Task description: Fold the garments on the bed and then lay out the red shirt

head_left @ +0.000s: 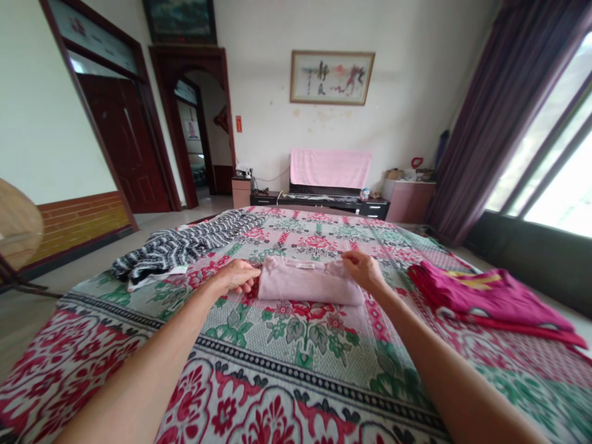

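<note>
A pale pink shirt, folded into a low rectangle, lies in front of me on the flowered bedspread. Its neckline and a small white label face away from me. My left hand is closed at the shirt's left edge, thumb and curled fingers pinching the cloth there. At the far right corner, by the collar, my right hand pinches the fabric between thumb and fingertips. Both forearms reach in from the bottom of the view.
To the right lies a stack of folded magenta and red clothes. A black-and-white striped garment is spread at the left. Beyond the bed stands a low black cabinet with a pink cloth above it. A dark curtain hangs by the window.
</note>
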`<act>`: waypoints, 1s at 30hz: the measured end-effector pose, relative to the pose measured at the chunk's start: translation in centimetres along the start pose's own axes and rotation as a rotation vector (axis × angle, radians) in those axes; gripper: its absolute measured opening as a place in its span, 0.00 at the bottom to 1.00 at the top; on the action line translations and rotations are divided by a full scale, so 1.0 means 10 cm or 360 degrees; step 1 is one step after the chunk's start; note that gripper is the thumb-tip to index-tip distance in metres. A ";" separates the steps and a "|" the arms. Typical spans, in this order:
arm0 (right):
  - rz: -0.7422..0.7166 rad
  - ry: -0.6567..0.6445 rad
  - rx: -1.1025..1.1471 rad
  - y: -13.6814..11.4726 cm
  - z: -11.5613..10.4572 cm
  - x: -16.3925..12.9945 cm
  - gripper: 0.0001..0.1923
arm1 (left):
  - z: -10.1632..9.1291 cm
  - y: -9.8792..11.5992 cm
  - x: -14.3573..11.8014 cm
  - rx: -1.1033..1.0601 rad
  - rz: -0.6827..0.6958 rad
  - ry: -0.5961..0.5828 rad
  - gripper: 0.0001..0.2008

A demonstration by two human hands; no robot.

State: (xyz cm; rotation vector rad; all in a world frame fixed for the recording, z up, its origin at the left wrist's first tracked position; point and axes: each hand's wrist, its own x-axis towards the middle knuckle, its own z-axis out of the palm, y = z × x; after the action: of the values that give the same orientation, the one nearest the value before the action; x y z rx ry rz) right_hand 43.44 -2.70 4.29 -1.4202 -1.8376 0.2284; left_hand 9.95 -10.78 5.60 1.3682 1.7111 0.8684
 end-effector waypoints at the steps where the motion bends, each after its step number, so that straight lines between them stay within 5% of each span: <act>1: 0.0142 -0.0046 -0.0064 0.06 -0.04 0.03 0.07 | 0.05 0.01 0.01 -0.0007 -0.0056 0.0017 0.12; 5: 0.0508 -0.0517 -0.0079 0.30 -0.14 0.05 0.17 | 0.19 0.03 0.02 0.0132 -0.0158 -0.0006 0.14; 10: 0.0562 -0.0784 -0.0003 0.31 -0.18 0.00 0.21 | 0.26 0.03 0.07 0.0347 -0.0163 0.0015 0.13; 22: 0.0431 -0.0603 -0.0291 0.18 0.03 -0.01 0.19 | 0.38 -0.05 0.18 0.0468 0.0013 0.0158 0.13; 30: 0.0474 -0.0468 -0.0087 0.15 0.03 -0.03 0.18 | 0.33 -0.04 0.14 0.0230 0.0211 0.0213 0.10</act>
State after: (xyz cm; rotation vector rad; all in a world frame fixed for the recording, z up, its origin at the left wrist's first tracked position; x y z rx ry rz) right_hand 44.42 -2.35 3.09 -1.7743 -1.8648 0.5667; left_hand 12.44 -9.30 3.46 1.5653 1.8309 0.9431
